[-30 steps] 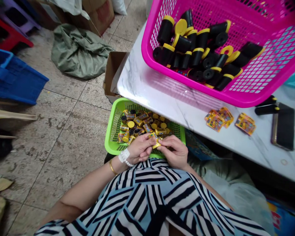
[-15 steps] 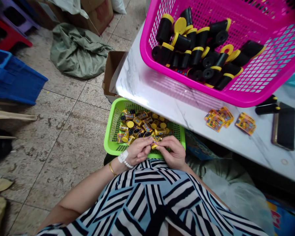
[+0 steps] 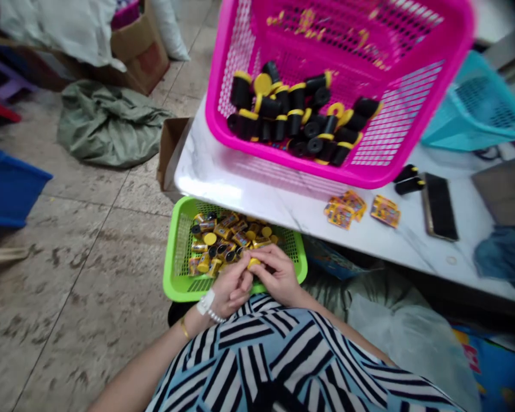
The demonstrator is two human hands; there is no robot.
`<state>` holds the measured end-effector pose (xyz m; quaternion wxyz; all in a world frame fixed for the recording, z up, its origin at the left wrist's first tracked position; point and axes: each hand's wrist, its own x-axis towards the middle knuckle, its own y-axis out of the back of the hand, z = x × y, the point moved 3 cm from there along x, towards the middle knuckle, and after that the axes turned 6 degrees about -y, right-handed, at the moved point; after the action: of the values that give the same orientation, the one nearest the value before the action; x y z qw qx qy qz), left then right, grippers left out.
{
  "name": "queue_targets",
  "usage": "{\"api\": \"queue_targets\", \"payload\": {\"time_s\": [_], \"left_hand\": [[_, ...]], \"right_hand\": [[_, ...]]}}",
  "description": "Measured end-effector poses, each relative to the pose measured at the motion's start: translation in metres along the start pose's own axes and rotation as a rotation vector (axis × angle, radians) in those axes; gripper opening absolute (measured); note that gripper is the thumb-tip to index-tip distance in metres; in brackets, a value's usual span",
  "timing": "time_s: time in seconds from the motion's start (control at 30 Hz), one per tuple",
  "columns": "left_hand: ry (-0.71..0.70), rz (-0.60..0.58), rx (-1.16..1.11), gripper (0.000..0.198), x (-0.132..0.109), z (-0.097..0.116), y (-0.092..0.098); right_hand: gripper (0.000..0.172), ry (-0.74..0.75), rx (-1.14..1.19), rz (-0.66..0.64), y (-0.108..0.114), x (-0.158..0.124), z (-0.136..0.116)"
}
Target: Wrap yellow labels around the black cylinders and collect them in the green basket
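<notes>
Fingers [image 3: 264,256] of the left hand [image 3: 230,287] and right hand [image 3: 278,276] close on a small yellow-capped tube [image 3: 253,262], held over a green plastic basket [image 3: 170,269] (labelled tubes [image 3: 214,236] heaped inside). Pink basket [image 3: 236,74] of black tubes [image 3: 266,109] sits on the marble surface [image 3: 206,177].

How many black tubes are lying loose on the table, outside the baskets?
2. One black tube lies beside another on the marble table, just left of the phone.

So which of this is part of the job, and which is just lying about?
Job: left hand, right hand, tube they hold, wrapped tubes in green basket, black tubes in pink basket, labels on table.
Lying about: phone, sack, blue crate, teal basket.
</notes>
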<state>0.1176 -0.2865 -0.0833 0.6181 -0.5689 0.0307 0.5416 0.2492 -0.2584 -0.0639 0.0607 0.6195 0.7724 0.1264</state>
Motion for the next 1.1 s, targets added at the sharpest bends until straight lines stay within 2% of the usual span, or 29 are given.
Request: {"api": "queue_targets", "payload": {"time_s": [0.07, 0.13, 0.17, 0.27, 0.3, 0.37, 0.47, 0.6, 0.73, 0.87, 1.0, 1.1], "left_hand": [[0.034, -0.087, -0.055, 0.063, 0.0, 0.002, 0.0], [0.03, -0.101, -0.051, 0.064, 0.002, 0.003, 0.0], [-0.006, -0.064, -0.032, 0.062, 0.003, 0.004, -0.002], [-0.162, 0.115, 0.066, 0.051, 0.005, 0.005, -0.009], [-0.188, 0.151, 0.105, 0.049, 0.005, 0.005, -0.012], [-0.203, 0.172, 0.165, 0.049, 0.006, 0.006, -0.018], [-0.24, 0.142, 0.236, 0.047, 0.004, 0.012, -0.02], [-0.26, 0.095, 0.385, 0.043, -0.002, 0.019, -0.013], [-0.183, 0.124, 0.353, 0.038, -0.006, 0.015, -0.005], [-0.211, 0.034, 0.386, 0.045, -0.01, 0.016, -0.003], [-0.24, -0.033, 0.553, 0.045, -0.011, 0.019, -0.001], [-0.281, -0.067, 0.469, 0.042, -0.008, 0.022, 0.0]], "right_hand": [[0.024, 0.009, 0.032, -0.029, 0.002, 0.002, -0.001], [0.022, 0.002, 0.06, -0.047, 0.005, 0.001, -0.002], [0.025, -0.012, 0.061, -0.043, 0.006, -0.001, -0.002], [0.049, -0.075, 0.031, 0.031, 0.008, -0.008, -0.002], [0.05, -0.091, 0.021, 0.068, 0.009, -0.009, -0.002], [0.037, -0.089, 0.0, 0.125, 0.01, -0.01, -0.003], [0.023, -0.006, -0.061, 0.102, 0.011, -0.009, -0.008], [0.027, 0.095, -0.099, 0.03, 0.013, -0.011, -0.013], [0.029, 0.1, -0.101, 0.036, 0.014, -0.015, -0.01], [0.042, 0.078, -0.132, -0.047, 0.014, -0.014, -0.008], [0.03, 0.133, -0.111, -0.045, 0.016, -0.011, -0.011], [0.029, 0.125, -0.077, -0.026, 0.014, -0.01, -0.009]]}}
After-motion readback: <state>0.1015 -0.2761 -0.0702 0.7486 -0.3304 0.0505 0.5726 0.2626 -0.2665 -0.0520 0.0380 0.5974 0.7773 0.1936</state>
